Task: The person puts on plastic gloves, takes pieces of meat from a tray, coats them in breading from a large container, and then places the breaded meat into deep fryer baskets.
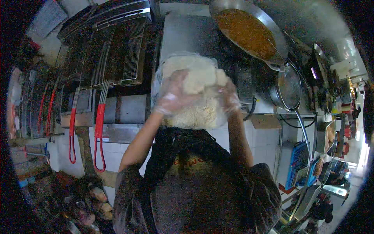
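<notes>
A plastic-lined tub (216, 63) in front of me holds pale flour or breading (201, 65), smooth at the far side and crumbly at the near side. My left hand (176, 90) is over its left part, fingers apart, in a clear plastic glove. At the tub's right edge, my right hand (229, 95), also gloved, has its fingers bent beside a pale coated lump (222, 78). Motion blur hides whether that hand grips the lump or only touches it. Both forearms reach in from below.
Left of the tub stand deep-fryer baskets (134, 52) with red-coated handles (100, 122). A large metal pan (213, 8) of orange-brown oil or sauce lies at upper right. Below it is a round sieve (289, 86) whose long handle points toward me. Blue trays (296, 165) stand lower right.
</notes>
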The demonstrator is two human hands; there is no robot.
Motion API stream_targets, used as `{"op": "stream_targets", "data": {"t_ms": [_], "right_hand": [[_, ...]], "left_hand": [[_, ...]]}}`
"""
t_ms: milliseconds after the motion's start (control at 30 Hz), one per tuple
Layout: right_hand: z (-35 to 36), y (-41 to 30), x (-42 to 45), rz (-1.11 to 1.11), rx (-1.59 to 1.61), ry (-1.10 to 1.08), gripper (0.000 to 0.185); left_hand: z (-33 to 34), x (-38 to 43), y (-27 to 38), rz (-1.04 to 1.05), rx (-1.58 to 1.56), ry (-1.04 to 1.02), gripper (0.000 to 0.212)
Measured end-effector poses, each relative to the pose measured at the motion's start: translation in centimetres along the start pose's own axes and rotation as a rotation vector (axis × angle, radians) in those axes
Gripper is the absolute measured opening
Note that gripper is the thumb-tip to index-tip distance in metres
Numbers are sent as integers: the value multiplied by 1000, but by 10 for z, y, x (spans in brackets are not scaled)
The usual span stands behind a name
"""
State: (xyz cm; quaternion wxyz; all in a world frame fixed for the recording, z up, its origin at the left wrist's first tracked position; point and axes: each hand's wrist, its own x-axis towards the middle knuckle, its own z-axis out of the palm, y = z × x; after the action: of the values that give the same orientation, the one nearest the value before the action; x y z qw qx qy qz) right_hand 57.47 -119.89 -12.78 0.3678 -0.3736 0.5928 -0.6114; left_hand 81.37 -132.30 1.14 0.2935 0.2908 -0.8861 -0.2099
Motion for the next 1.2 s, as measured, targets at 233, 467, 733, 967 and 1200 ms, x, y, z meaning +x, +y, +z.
{"op": "stream_targets", "data": {"t_ms": [233, 467, 733, 967, 1200], "right_hand": [[59, -61, 6, 329, 135, -77, 57], [2, 78, 18, -275, -946, -259, 52], [36, -41, 41, 305, 221, -8, 50], [167, -184, 63, 141, 557, -337, 51], [289, -227, 86, 82, 558, -644, 60]], "left_hand": [[41, -32, -10, -209, -260, -96, 96], [84, -48, -12, -137, -225, -29, 100], [-6, -109, -52, -369, -1287, 269, 78], [-66, -195, -78, -764, -1036, 625, 53], [-53, -278, -116, -584, -1397, 790, 49]]}}
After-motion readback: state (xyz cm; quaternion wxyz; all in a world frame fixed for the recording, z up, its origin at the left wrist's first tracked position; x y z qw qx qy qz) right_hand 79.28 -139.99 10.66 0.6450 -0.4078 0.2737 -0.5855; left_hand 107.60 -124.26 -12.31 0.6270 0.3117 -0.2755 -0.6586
